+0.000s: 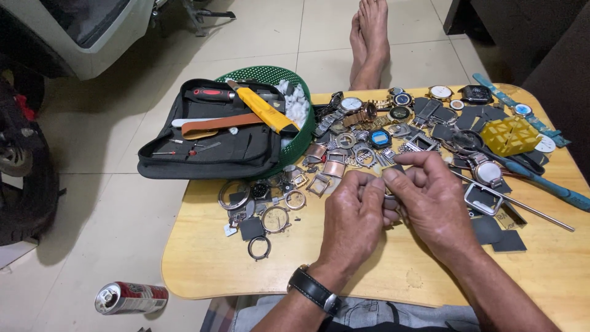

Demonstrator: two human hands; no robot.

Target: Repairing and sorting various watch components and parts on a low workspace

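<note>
My left hand (355, 220) and my right hand (430, 197) meet over the middle of a low wooden table (209, 264). Their fingertips pinch a small metal watch part (388, 192) between them; most of it is hidden by the fingers. A black wristwatch (314, 290) is on my left wrist. Just beyond the hands lies a heap of watches, watch cases and bezels (362, 132). Loose metal rings and case backs (270, 215) lie to the left of my left hand.
An open black tool pouch (215, 141) with a yellow-handled tool (265, 110) rests on a green basket (270, 75) at the table's left. A yellow case holder (509, 135), a blue tool (553, 187) and a metal rod (528, 206) lie right. A can (130, 297) lies on the floor; bare feet (369, 43) beyond.
</note>
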